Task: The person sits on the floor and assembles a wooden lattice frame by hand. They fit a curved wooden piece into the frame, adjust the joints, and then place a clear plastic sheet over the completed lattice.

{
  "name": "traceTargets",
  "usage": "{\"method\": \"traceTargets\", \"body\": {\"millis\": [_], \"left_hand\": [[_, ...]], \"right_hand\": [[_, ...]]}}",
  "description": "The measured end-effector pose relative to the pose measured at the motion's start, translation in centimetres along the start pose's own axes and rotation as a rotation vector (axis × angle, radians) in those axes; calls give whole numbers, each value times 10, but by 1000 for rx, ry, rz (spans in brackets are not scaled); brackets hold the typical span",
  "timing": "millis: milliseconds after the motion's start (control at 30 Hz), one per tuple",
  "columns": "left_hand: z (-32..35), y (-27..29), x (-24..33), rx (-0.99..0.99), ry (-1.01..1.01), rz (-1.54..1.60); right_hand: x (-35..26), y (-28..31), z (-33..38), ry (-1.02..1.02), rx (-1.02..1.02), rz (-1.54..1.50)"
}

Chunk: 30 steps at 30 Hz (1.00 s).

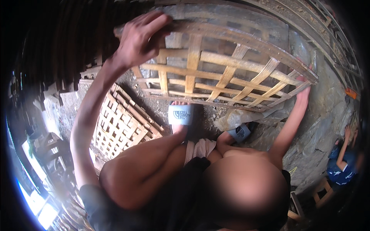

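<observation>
Head view of a seated person holding a woven bamboo lattice panel (216,69) raised in front of the knees. Left hand (140,36): fingers curled over the panel's upper left edge, gripping the rim, forearm extended upward. Right hand (302,92): at the panel's lower right corner, mostly hidden behind the strips; it touches the corner, but how far the fingers close cannot be told. The panel tilts, its curved rim uppermost, its open-weave strips crossing diagonally. Below it, a foot in a white slide sandal (180,114) rests on the stone ground (327,115). A stack of finished lattice panels (119,127) lies to the left on the ground. A second person in blue clothing (341,165) sits at far right.
</observation>
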<state>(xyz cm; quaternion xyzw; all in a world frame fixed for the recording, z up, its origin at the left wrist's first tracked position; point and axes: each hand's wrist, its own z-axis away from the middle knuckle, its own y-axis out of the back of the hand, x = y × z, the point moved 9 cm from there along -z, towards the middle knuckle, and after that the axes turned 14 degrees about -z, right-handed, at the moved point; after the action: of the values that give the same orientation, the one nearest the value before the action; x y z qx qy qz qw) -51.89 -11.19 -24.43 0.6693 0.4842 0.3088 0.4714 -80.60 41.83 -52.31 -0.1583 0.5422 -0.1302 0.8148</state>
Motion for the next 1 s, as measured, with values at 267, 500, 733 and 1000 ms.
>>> {"method": "traceTargets", "body": {"millis": [267, 500, 733, 1000], "left_hand": [[-27, -13, -22, -211, 101, 88], [-32, -54, -87, -335, 198, 164], [-67, -151, -148, -378, 236, 268], [-79, -194, -45, -58, 243, 149]], "right_hand": [[-9, 32, 142, 59, 219, 163], [-73, -127, 147, 180, 260, 376], [-15, -86, 12, 126, 223, 662], [44, -49, 3, 45, 295, 746]]}}
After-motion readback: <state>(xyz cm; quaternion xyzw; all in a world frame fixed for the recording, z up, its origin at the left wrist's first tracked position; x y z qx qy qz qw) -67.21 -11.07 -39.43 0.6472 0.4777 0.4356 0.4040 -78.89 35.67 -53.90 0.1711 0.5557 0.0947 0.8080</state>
